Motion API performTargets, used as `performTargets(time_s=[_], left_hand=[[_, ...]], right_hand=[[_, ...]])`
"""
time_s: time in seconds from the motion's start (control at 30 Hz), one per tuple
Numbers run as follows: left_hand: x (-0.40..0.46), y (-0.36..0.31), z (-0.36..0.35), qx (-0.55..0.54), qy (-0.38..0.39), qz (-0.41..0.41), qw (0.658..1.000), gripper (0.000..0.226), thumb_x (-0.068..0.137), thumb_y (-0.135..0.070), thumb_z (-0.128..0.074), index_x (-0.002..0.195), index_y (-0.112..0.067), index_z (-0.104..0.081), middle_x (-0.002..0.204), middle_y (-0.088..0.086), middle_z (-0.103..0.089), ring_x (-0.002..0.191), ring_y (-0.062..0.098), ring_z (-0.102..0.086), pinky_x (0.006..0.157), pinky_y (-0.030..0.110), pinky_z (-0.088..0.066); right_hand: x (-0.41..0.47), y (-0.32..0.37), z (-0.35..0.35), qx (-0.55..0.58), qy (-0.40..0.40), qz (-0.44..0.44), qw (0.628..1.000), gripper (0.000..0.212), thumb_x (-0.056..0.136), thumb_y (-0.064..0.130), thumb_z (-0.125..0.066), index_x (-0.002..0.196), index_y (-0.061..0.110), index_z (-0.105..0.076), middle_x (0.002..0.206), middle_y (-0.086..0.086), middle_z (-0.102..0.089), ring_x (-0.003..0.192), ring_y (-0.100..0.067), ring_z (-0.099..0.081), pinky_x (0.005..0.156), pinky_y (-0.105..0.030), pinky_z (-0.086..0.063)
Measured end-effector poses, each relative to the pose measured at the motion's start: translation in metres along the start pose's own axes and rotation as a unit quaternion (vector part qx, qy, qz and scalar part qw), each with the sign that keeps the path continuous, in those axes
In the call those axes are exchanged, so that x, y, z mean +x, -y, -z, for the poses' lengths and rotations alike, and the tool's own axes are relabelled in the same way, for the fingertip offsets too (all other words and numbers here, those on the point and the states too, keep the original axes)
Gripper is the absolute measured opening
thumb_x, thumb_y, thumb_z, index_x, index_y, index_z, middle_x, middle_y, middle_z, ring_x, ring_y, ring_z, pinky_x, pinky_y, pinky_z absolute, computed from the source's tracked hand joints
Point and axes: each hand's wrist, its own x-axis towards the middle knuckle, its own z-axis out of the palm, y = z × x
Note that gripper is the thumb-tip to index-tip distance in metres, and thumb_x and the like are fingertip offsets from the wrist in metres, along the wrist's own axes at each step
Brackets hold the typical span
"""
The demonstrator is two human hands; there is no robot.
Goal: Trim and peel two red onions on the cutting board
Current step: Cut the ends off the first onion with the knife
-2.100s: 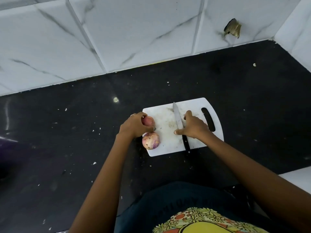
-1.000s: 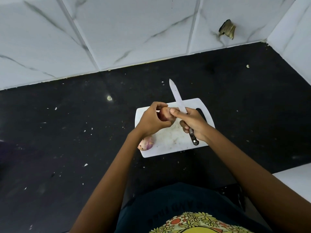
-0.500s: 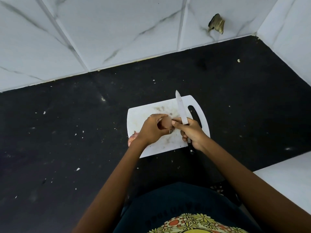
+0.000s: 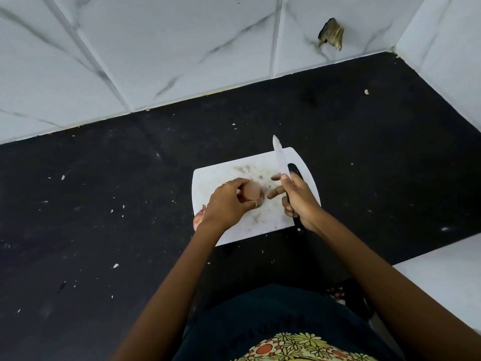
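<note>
The left hand (image 4: pixel 229 204), just left of the frame's centre, has its grip curled round a red onion (image 4: pixel 252 192), thumb below and fingers over the top, so that only the onion's right-facing end shows. The onion is held over the middle of the white cutting board (image 4: pixel 216 178). To its right, the right hand (image 4: pixel 296 198) has its grip wrapped around the dark handle of a knife (image 4: pixel 281 158); the forefinger sticks out to the left toward the onion, its tip just beside it but apart. The pale blade rises toward the top of the frame, its point reaching past the board's far edge, and the handle's end pokes out below the wrist over the board's near edge.

A second red onion (image 4: pixel 199 217) peeps out from under the left wrist at the board's left edge, mostly hidden.

The board lies on a black worktop (image 4: pixel 104 204) dotted with pale specks. It has a slot handle at its right end, partly covered by the right hand. White marbled wall tiles (image 4: pixel 156 48) fill the top of the frame, with a broken brownish hole (image 4: pixel 331 33) at upper right.
</note>
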Motion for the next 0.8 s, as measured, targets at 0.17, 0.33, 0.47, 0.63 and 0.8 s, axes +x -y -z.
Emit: performTargets(time_s=[0.17, 0.33, 0.47, 0.63, 0.8], left_hand=[[0.000, -0.002, -0.002, 0.022, -0.013, 0.005, 1.000, 0.058, 0.078, -0.032, -0.078, 0.130, -0.019, -0.055, 0.123, 0.001, -0.063, 0.106, 0.018, -0.060, 0.090, 0.031, -0.049], [-0.003, -0.004, -0.004, 0.035, -0.024, 0.005, 0.999, 0.059, 0.078, -0.035, -0.077, 0.130, -0.018, -0.055, 0.124, 0.002, -0.063, 0.108, 0.018, -0.060, 0.091, 0.030, -0.048], [-0.005, -0.006, -0.005, 0.037, -0.033, 0.001, 0.999, 0.059, 0.078, -0.035, -0.077, 0.129, -0.018, -0.056, 0.123, 0.002, -0.063, 0.106, 0.018, -0.060, 0.087, 0.027, -0.048], [-0.006, -0.009, -0.005, 0.042, -0.038, -0.002, 0.998, 0.056, 0.079, -0.034, -0.076, 0.129, -0.017, -0.057, 0.123, 0.003, -0.064, 0.106, 0.019, -0.061, 0.082, 0.023, -0.044], [-0.008, -0.012, -0.005, 0.036, -0.039, 0.005, 0.999, 0.056, 0.078, -0.031, -0.077, 0.128, -0.015, -0.058, 0.122, 0.004, -0.065, 0.106, 0.020, -0.062, 0.080, 0.021, -0.042]], right_hand=[[-0.010, -0.003, 0.009, -0.091, -0.004, 0.029, 0.995, 0.026, 0.101, 0.019, -0.040, 0.097, 0.001, -0.059, 0.076, -0.006, -0.060, 0.039, -0.009, -0.041, 0.033, -0.017, -0.029], [-0.025, -0.011, 0.006, -0.182, 0.031, 0.056, 0.981, 0.020, 0.102, 0.019, -0.037, 0.107, 0.010, -0.054, 0.066, -0.006, -0.058, 0.039, -0.014, -0.044, 0.033, -0.019, -0.031], [-0.036, -0.013, -0.001, -0.214, 0.066, 0.053, 0.973, 0.015, 0.102, 0.023, -0.035, 0.117, 0.019, -0.036, 0.068, -0.009, -0.063, 0.039, -0.015, -0.048, 0.034, -0.019, -0.033], [-0.040, -0.011, -0.008, -0.247, 0.051, 0.069, 0.965, 0.017, 0.103, 0.021, -0.033, 0.105, 0.012, -0.046, 0.065, -0.009, -0.062, 0.036, -0.016, -0.047, 0.033, -0.018, -0.034], [-0.042, -0.008, -0.010, -0.264, 0.049, 0.071, 0.961, 0.021, 0.102, 0.018, -0.030, 0.108, 0.010, -0.049, 0.068, -0.010, -0.064, 0.036, -0.015, -0.046, 0.034, -0.016, -0.034]])
